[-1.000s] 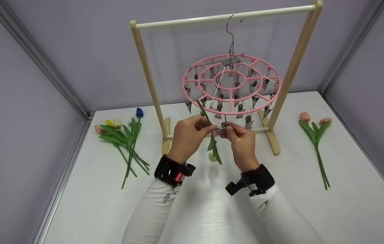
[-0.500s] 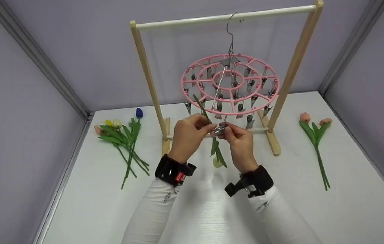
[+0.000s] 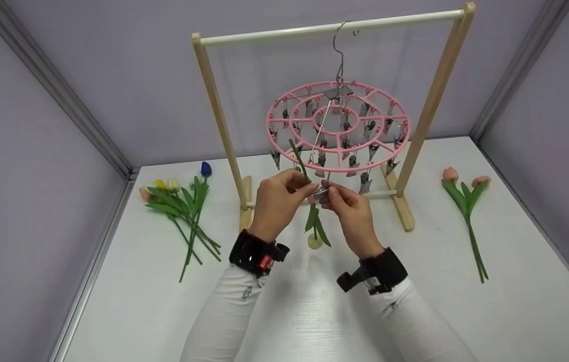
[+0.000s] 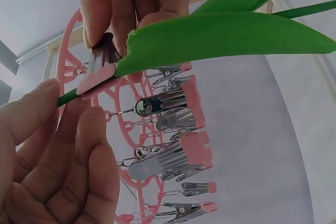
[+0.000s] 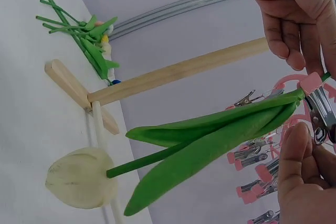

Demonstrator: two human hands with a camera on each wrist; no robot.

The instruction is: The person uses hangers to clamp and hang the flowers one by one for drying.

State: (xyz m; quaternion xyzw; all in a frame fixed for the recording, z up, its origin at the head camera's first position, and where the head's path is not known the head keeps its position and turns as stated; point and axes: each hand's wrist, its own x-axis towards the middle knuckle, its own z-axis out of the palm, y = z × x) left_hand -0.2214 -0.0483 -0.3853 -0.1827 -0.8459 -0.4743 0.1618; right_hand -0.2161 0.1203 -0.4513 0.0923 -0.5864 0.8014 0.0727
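Observation:
An artificial white tulip (image 5: 81, 177) hangs head down, its green leaves (image 5: 210, 135) below the hands in the head view. My left hand (image 3: 279, 201) pinches its stem between thumb and fingers. A metal clothes clip (image 4: 100, 64) with pink tips lies across the stem beside the leaf base, its tips around the stem. My right hand (image 3: 354, 213) pinches the clip's handle end. That clip hangs from the front of a round pink clip hanger (image 3: 338, 170). The fingers partly hide the clip in the head view.
A wooden stand with a white top rail (image 3: 284, 33) carries the hanger, and several other clips (image 3: 365, 182) dangle from it. Several tulips (image 3: 184, 201) lie left on the white table (image 3: 128, 301). Two pink tulips (image 3: 468, 201) lie right.
The hanger and the clip have shifted slightly left, with my right hand moving along. The tulip's head swung right, then back left. My left hand has stayed almost still on the stem.

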